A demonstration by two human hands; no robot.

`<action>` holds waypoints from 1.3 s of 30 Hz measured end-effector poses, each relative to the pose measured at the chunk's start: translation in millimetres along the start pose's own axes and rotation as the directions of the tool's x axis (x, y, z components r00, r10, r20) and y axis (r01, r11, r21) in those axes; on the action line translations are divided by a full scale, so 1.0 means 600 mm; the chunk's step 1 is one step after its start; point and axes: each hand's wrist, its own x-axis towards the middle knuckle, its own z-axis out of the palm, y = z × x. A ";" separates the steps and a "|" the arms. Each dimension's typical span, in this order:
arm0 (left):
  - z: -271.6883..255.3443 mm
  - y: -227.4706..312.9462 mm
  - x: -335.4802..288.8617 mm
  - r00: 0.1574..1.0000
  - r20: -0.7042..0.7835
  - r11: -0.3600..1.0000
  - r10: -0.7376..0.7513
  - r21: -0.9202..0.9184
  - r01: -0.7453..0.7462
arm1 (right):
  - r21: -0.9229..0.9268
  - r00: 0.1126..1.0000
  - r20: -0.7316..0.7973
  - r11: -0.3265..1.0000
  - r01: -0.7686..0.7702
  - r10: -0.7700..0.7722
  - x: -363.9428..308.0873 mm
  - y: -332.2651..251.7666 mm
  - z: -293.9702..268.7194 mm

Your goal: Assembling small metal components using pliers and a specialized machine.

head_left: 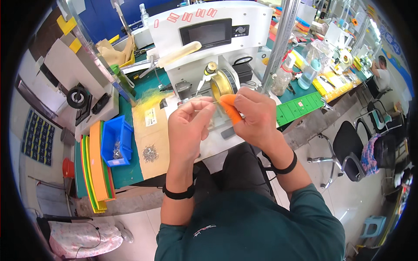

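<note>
My left hand (190, 119) is raised in front of the machine, thumb and fingertips pinched together at one end of a thin wire-like piece (216, 102). At the piece's other end, my right hand (257, 114) is closed, with orange rubbery covers (231, 112) at its thumb and fingertip that look like finger cots. The piece is too fine to tell its exact kind. Just behind the hands stands a white machine (170, 26) with a dark screen (206, 34) and a brass-coloured ring (222, 85), partly hidden by my fingers.
Left of my hands, a heap of small metal pins (150, 153) lies on brown cardboard (141, 130). A blue bin (124, 139) beside it holds more pins. A green tray (300, 108) lies right. Metal posts (281, 41) flank the machine. Another person (383, 74) sits far right.
</note>
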 end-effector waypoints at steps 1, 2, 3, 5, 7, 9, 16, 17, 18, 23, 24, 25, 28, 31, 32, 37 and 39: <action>0.008 -0.004 0.000 0.992 -0.067 0.992 0.112 0.059 -0.108 | 0.008 1.000 -0.006 1.000 -0.003 0.003 -0.004 0.001 -0.001; 0.016 -0.007 0.000 0.967 -0.122 0.970 0.225 0.122 -0.211 | 0.014 1.000 -0.014 1.000 -0.008 0.008 -0.008 0.003 -0.003; 0.019 -0.010 -0.002 0.971 -0.096 0.971 0.220 0.122 -0.208 | -0.005 0.999 -0.026 1.000 -0.022 0.022 -0.012 0.006 -0.003; 0.023 -0.008 -0.010 0.781 -0.081 0.677 0.619 0.559 -0.479 | 0.015 0.994 -0.049 0.995 -0.096 0.097 -0.025 0.017 -0.004; 0.031 0.003 -0.020 0.750 -0.016 0.573 0.662 0.656 -0.491 | -0.005 0.987 -0.100 0.992 -0.124 0.122 -0.042 0.052 -0.008; 0.036 0.007 -0.014 0.703 0.038 0.450 0.710 0.744 -0.494 | 0.104 0.920 -0.088 0.922 -0.373 0.382 -0.056 0.087 -0.013; 0.045 0.000 0.011 0.739 0.104 0.390 0.665 0.796 -0.463 | 0.032 0.929 -0.033 0.929 -0.368 0.369 -0.146 0.271 -0.030; 0.054 -0.014 0.016 0.736 0.130 0.358 0.665 0.809 -0.467 | 0.064 0.883 0.004 0.881 -0.469 0.469 -0.158 0.285 -0.033; 0.063 -0.019 0.020 0.755 0.164 0.378 0.635 0.786 -0.488 | 0.045 0.894 -0.007 0.893 -0.448 0.448 -0.170 0.300 -0.043; 0.069 -0.014 -0.002 0.784 0.164 0.500 0.598 0.689 -0.525 | 0.087 0.680 0.427 0.722 -0.687 0.596 -0.104 0.259 -0.165; 0.063 -0.002 -0.008 0.799 0.144 0.564 0.584 0.636 -0.527 | 0.084 0.698 0.415 0.740 -0.668 0.583 -0.070 0.230 -0.194; 0.054 0.008 -0.014 0.816 0.123 0.624 0.565 0.584 -0.520 | 0.236 0.711 0.451 0.696 -0.678 0.540 -0.027 0.197 -0.228; 0.037 0.036 -0.028 0.798 0.074 0.656 0.598 0.526 -0.541 | 0.537 0.851 0.228 0.668 -0.516 0.473 0.094 0.128 -0.301; 0.009 0.058 -0.036 0.686 0.222 0.453 0.693 0.607 -0.653 | 0.663 0.924 -0.065 0.708 -0.242 0.377 0.236 0.105 -0.335; 0.005 0.063 -0.036 0.688 0.181 0.479 0.703 0.595 -0.646 | 0.667 0.926 -0.145 0.726 -0.169 0.348 0.291 0.090 -0.326; 0.006 0.068 -0.051 0.826 -0.019 0.775 0.563 0.361 -0.519 | 0.682 0.771 -0.208 0.654 -0.327 0.602 0.433 0.160 -0.317; -0.006 0.075 -0.057 0.794 0.026 0.713 0.608 0.422 -0.560 | 0.721 0.753 -0.167 0.600 -0.347 0.636 0.436 0.172 -0.304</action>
